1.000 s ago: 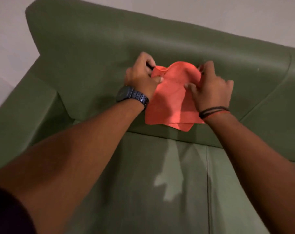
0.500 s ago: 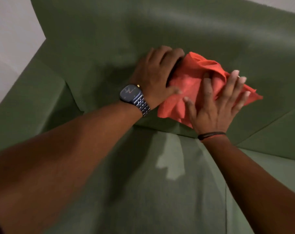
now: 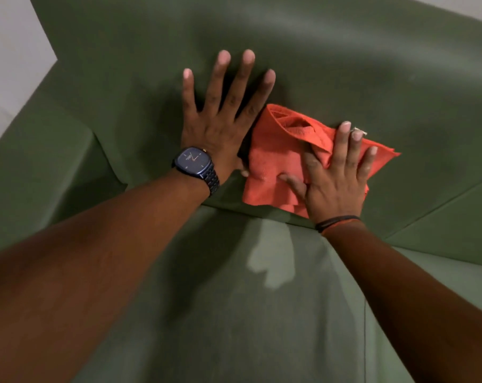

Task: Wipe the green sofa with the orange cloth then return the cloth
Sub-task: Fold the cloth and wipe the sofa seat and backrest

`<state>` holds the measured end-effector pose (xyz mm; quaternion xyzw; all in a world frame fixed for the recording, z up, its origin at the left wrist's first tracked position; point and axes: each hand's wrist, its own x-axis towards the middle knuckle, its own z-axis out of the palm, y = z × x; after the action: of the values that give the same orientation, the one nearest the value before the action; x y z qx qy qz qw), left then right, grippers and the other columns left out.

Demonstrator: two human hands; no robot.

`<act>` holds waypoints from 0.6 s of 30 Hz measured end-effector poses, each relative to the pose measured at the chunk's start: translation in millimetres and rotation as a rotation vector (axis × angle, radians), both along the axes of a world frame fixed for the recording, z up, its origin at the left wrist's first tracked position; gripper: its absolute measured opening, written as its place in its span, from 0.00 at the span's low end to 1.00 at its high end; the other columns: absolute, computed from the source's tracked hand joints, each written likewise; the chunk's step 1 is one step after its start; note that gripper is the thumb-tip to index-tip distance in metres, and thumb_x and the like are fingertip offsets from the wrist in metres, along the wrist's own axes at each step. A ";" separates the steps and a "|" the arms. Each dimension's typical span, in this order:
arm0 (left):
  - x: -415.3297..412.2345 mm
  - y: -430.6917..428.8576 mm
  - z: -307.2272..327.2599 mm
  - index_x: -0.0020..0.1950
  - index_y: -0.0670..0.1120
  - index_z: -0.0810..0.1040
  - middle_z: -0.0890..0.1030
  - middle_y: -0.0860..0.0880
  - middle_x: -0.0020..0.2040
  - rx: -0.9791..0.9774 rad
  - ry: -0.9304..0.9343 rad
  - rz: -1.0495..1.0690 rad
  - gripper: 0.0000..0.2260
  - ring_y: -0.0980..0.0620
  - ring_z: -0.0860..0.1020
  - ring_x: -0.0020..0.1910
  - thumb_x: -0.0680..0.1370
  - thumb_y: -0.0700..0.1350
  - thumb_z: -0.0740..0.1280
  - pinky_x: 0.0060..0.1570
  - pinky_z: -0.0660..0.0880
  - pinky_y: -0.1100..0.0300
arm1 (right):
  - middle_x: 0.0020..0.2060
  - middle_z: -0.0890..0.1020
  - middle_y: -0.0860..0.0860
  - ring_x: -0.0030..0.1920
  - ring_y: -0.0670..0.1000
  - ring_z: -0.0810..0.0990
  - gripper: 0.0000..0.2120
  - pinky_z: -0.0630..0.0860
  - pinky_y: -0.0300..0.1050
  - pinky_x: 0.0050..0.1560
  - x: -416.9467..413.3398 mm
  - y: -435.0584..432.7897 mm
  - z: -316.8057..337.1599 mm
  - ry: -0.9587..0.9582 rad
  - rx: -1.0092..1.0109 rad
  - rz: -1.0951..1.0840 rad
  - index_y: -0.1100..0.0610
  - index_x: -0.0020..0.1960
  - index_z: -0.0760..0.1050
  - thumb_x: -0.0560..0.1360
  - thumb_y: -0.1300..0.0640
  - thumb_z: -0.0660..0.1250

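Observation:
The orange cloth (image 3: 273, 161) lies crumpled against the lower backrest of the green sofa (image 3: 358, 64), just above the seat. My right hand (image 3: 336, 186) presses flat on the cloth's right half, with a fold of it bunched between the fingers. My left hand (image 3: 220, 123), with a dark watch on its wrist, rests open on the bare backrest just left of the cloth, fingers spread, only its thumb near the cloth's edge.
The sofa's left armrest (image 3: 41, 167) rises at the left, with a pale wall (image 3: 10, 51) behind it. Below my arms spreads the seat cushion (image 3: 234, 313), with a seam (image 3: 365, 327) between cushions at the right.
My left hand has let go of the cloth and spread flat on the backrest to its left. My right hand stays pressed on the cloth. The view has moved closer.

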<state>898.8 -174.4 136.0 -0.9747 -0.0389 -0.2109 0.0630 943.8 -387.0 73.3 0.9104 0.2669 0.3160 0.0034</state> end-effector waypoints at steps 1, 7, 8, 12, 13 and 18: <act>-2.2 2.7 -0.8 0.75 0.50 0.45 0.54 0.41 0.76 0.010 0.020 -0.010 0.67 0.35 0.54 0.72 0.45 0.64 0.79 0.62 0.45 0.30 | 0.69 0.64 0.68 0.71 0.61 0.55 0.26 0.53 0.65 0.67 3.6 -9.5 0.6 -0.007 0.006 -0.017 0.48 0.60 0.71 0.71 0.32 0.62; -8.5 2.6 -4.3 0.75 0.51 0.43 0.51 0.45 0.75 0.002 0.052 0.004 0.68 0.35 0.52 0.73 0.45 0.61 0.80 0.62 0.48 0.27 | 0.67 0.60 0.76 0.69 0.73 0.57 0.34 0.49 0.65 0.69 -1.6 -0.6 -3.5 0.051 0.091 -0.125 0.51 0.69 0.62 0.71 0.34 0.61; -8.6 0.8 -4.6 0.75 0.51 0.43 0.52 0.44 0.76 -0.006 0.053 0.009 0.68 0.35 0.52 0.73 0.45 0.61 0.80 0.62 0.48 0.27 | 0.67 0.61 0.76 0.69 0.73 0.57 0.33 0.48 0.65 0.69 -3.9 3.5 -5.1 0.057 0.071 -0.112 0.52 0.69 0.63 0.71 0.34 0.61; -10.5 0.1 -4.1 0.75 0.51 0.42 0.50 0.45 0.76 -0.007 0.081 0.010 0.67 0.36 0.50 0.73 0.47 0.60 0.80 0.63 0.49 0.27 | 0.68 0.63 0.73 0.70 0.68 0.58 0.31 0.51 0.64 0.69 4.9 -23.4 -1.2 0.033 -0.011 -0.060 0.52 0.64 0.68 0.71 0.32 0.59; -10.9 1.1 -4.0 0.75 0.51 0.41 0.48 0.46 0.76 -0.004 0.086 0.002 0.67 0.37 0.49 0.73 0.48 0.61 0.80 0.64 0.49 0.28 | 0.68 0.61 0.73 0.70 0.68 0.57 0.32 0.51 0.65 0.69 8.3 -35.1 1.3 0.035 0.005 -0.079 0.52 0.65 0.67 0.70 0.32 0.59; -12.1 -4.6 -6.0 0.75 0.49 0.44 0.50 0.42 0.77 -0.069 0.068 -0.011 0.65 0.36 0.48 0.73 0.49 0.67 0.76 0.64 0.49 0.28 | 0.68 0.58 0.76 0.70 0.73 0.54 0.42 0.49 0.65 0.70 6.0 -38.4 4.1 0.086 0.086 -0.186 0.51 0.75 0.48 0.70 0.34 0.60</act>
<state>886.7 -179.0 130.0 -0.9831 -0.0388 -0.1765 0.0295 949.8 -425.4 77.5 0.9433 0.1673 0.2861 -0.0177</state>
